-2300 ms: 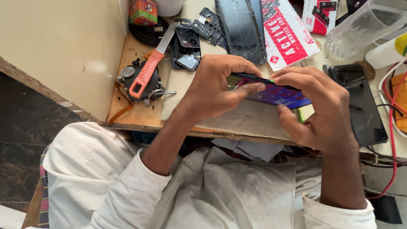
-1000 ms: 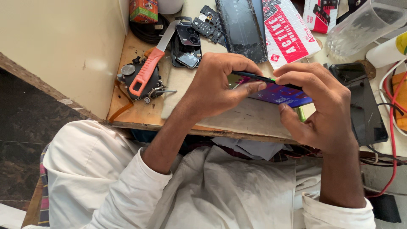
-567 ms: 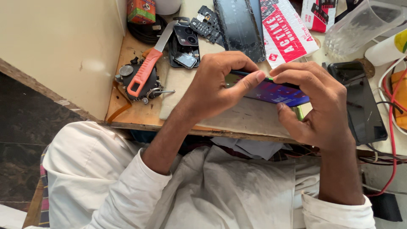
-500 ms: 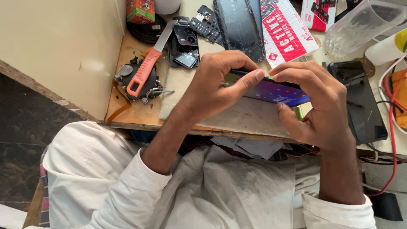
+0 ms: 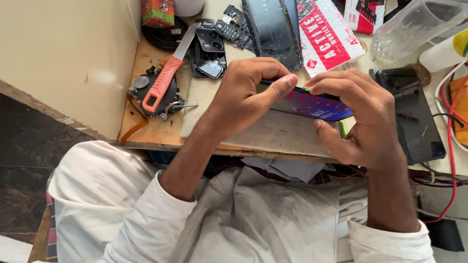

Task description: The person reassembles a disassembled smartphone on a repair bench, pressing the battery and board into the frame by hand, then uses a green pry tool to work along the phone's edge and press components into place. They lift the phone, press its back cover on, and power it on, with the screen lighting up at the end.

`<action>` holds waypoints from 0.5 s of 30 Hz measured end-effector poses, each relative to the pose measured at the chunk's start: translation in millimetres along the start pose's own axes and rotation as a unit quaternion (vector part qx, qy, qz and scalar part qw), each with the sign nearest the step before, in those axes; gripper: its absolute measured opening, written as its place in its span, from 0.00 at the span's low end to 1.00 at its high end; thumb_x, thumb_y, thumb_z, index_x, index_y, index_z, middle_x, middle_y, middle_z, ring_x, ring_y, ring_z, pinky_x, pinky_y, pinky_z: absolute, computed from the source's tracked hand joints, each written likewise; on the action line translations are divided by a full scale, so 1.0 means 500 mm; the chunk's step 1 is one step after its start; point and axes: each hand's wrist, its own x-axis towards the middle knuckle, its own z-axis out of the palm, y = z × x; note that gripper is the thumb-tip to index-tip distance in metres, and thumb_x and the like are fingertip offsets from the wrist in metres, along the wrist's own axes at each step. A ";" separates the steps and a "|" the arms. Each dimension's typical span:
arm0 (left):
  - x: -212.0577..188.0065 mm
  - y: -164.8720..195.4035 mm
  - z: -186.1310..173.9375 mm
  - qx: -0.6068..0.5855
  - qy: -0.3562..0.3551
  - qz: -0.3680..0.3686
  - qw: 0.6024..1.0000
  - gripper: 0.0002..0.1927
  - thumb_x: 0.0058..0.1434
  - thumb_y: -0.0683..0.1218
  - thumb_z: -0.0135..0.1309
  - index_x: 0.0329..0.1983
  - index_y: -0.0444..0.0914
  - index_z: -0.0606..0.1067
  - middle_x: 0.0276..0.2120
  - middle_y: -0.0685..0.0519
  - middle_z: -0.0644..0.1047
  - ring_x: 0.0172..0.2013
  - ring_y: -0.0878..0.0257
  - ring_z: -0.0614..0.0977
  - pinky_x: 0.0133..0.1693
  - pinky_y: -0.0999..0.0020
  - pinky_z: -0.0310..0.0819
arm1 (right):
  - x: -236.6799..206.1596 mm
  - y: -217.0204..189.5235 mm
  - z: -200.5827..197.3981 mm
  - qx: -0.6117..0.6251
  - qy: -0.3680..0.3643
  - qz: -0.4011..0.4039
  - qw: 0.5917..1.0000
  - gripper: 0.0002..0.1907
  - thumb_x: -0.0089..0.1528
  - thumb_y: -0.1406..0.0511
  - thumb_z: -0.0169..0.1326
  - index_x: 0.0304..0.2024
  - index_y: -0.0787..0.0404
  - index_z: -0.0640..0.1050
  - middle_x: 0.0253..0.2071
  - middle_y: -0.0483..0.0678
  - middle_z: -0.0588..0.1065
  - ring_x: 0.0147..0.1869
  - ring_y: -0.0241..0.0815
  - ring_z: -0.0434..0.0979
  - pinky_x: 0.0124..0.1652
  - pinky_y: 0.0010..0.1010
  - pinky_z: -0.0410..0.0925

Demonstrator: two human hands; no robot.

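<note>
Both my hands grip one smartphone (image 5: 312, 104) with a lit purple-blue screen, held tilted above a pale mat (image 5: 287, 134) on the wooden workbench. My left hand (image 5: 248, 95) holds its left end, thumb pressed on the screen's edge. My right hand (image 5: 358, 117) wraps the right end, fingers over the top edge and thumb underneath. A thin green piece (image 5: 342, 129) shows below the phone by my right thumb.
An orange-handled knife (image 5: 163, 83) lies on a dark round part at the left. Behind are a phone back with cameras (image 5: 209, 48), a cracked screen panel (image 5: 273, 29), a red-white packet (image 5: 326, 34), a plastic container (image 5: 414, 27). A dark phone (image 5: 414, 114) and red wires (image 5: 451, 141) lie right.
Almost nothing has changed: both hands keep their grip on the lit phone, with only slight finger shifts along its edge.
</note>
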 end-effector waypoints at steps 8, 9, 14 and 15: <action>0.003 -0.003 -0.002 -0.004 -0.007 -0.023 1.000 0.12 0.71 0.46 0.55 0.40 0.31 0.81 0.31 0.52 0.82 0.32 0.71 0.80 0.35 0.72 0.75 | 0.005 0.002 0.001 -0.003 -0.001 -0.004 1.000 0.21 0.51 0.67 0.58 0.47 0.66 0.75 0.48 0.55 0.78 0.50 0.53 0.79 0.52 0.39 0.71; 0.003 -0.003 -0.001 -0.006 -0.008 -0.023 1.000 0.12 0.71 0.46 0.55 0.40 0.31 0.81 0.31 0.52 0.82 0.32 0.71 0.80 0.35 0.72 0.75 | 0.004 0.002 0.000 -0.006 -0.002 -0.005 1.000 0.21 0.51 0.67 0.58 0.47 0.66 0.75 0.48 0.55 0.78 0.50 0.53 0.79 0.52 0.39 0.71; 0.000 -0.005 -0.002 -0.006 -0.011 -0.021 1.000 0.13 0.71 0.46 0.55 0.40 0.31 0.81 0.30 0.53 0.81 0.31 0.71 0.78 0.33 0.72 0.73 | -0.003 0.007 0.002 -0.011 -0.001 -0.005 1.000 0.20 0.52 0.67 0.59 0.47 0.65 0.76 0.48 0.55 0.78 0.49 0.53 0.79 0.51 0.39 0.72; -0.001 -0.004 -0.003 -0.008 -0.012 -0.020 1.000 0.13 0.72 0.46 0.55 0.40 0.30 0.80 0.30 0.53 0.81 0.31 0.72 0.78 0.33 0.72 0.73 | -0.005 0.007 0.002 -0.015 -0.001 -0.005 1.000 0.20 0.53 0.68 0.59 0.48 0.65 0.77 0.48 0.55 0.78 0.49 0.53 0.80 0.51 0.38 0.72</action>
